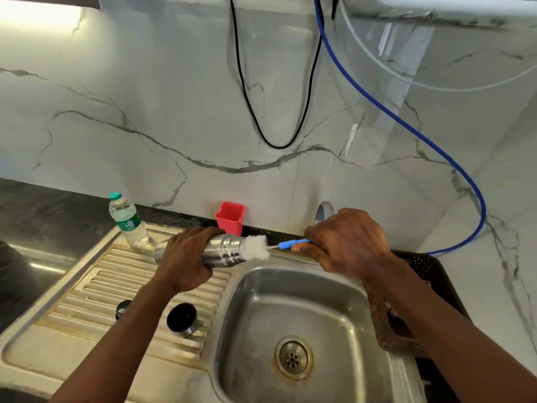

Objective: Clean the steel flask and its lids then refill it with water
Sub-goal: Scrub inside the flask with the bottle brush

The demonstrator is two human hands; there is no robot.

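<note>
My left hand [186,257] grips the steel flask [225,250], which lies almost on its side above the sink's left rim with its mouth toward the right. A bottle brush [257,248] with white bristles sits at the flask's mouth, its blue handle pinched in my right hand [345,242]. Two lids rest on the ribbed drainboard [96,289]: a large round black-topped one [182,319] and a smaller dark one [123,308], partly hidden by my left forearm.
The steel sink basin [261,309] with a drain [293,357] lies below my hands. A plastic water bottle [128,222] stands at the drainboard's back left. A red cup [231,218] sits against the marble wall. A dark basket [412,301] is at the right; black and blue cables [406,123] hang down.
</note>
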